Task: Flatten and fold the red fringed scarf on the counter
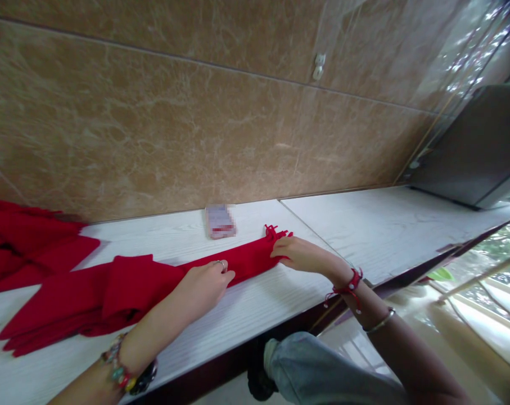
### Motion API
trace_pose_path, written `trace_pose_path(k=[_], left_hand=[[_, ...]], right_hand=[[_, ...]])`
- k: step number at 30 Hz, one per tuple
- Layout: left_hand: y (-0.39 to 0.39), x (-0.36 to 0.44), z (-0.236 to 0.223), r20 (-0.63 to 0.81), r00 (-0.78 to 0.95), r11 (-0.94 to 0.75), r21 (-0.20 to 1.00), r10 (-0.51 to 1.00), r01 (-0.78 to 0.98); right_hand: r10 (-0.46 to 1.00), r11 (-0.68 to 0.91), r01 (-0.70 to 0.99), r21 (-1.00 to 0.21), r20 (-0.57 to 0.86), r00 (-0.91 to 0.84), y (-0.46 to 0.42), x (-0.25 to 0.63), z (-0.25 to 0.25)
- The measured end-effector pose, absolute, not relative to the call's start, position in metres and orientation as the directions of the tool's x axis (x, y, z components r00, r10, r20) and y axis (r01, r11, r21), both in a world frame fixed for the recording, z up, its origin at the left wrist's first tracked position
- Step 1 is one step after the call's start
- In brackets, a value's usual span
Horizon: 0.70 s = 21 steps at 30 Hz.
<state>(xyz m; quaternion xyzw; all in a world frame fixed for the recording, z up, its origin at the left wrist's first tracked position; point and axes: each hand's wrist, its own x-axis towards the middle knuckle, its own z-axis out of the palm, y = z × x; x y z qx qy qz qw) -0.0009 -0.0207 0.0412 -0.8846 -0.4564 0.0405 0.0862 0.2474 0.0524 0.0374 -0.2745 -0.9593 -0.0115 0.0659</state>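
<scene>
A long red scarf [123,289] with a fringed end lies stretched along a white wood-grain counter [364,230]. My left hand [204,284] is closed in a pinch on the scarf's upper edge near its middle, a ring on one finger. My right hand [299,254] grips the fringed end of the same scarf, fingers curled over the cloth. Beaded bracelets sit on my left wrist, and a red string and a thin metal bangle on my right.
More red cloth [22,239] is heaped at the far left of the counter. A small blurred packet [220,221] lies by the brown marble wall [195,124]. A grey box-like appliance [478,152] stands at the right end. My knee in jeans [317,371] shows below the counter's edge.
</scene>
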Motion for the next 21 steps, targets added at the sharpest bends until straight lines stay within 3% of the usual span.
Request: trace_pose_path(k=[13, 21], left_hand=[[-0.0229, 0.0001, 0.0388, -0.013, 0.533, -0.528, -0.170, 0.846, 0.832], [-0.0230, -0.0043, 0.0440, 0.055, 0.523, -0.502, -0.210, 0.851, 0.839]], right_hand=[[0.538, 0.838, 0.545, 0.022, 0.134, -0.832, 0.0561, 0.2549, 0.0303], [0.519, 0.796, 0.588, 0.142, 0.339, -0.784, 0.0478, 0.2571, 0.0378]])
